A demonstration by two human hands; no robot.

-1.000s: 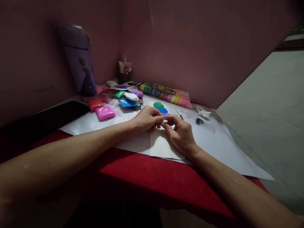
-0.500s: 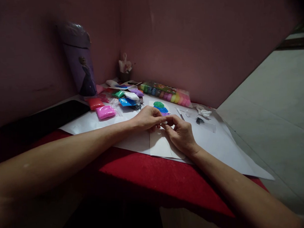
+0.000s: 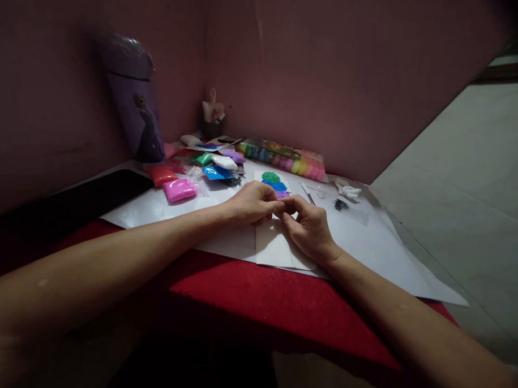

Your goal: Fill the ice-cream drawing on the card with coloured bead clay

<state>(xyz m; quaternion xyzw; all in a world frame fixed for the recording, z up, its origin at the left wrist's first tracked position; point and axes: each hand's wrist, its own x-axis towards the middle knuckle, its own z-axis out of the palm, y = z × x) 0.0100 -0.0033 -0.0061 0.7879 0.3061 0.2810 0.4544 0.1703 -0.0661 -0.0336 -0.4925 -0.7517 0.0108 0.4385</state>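
My left hand (image 3: pixel 254 203) and my right hand (image 3: pixel 307 225) meet over a white card (image 3: pixel 274 247), thumbs and forefingers pinched together. A small white bit, seemingly clay, showed between the fingertips a moment ago; now the fingers cover it. Beyond the fingers, the card carries textured patches: a green patch (image 3: pixel 271 177), a blue patch (image 3: pixel 276 186) and a purple patch (image 3: pixel 283 195). Right of them a thin dark-and-light tool (image 3: pixel 308 193) lies on the white sheet (image 3: pixel 350 259).
Packets of clay, including a pink packet (image 3: pixel 180 190) and a blue packet (image 3: pixel 217 172), are piled at the back left. A multicoloured clay pack (image 3: pixel 283 159) lies along the wall. A purple bag (image 3: pixel 137 116) stands behind a black flat object (image 3: pixel 89 197). At right are crumpled tissue (image 3: pixel 347 188) and a black smear (image 3: pixel 340 205).
The white bit between my fingertips has gone out of sight as the fingers closed over it. Both hands stay in nearly the same place; the rest looks unchanged.
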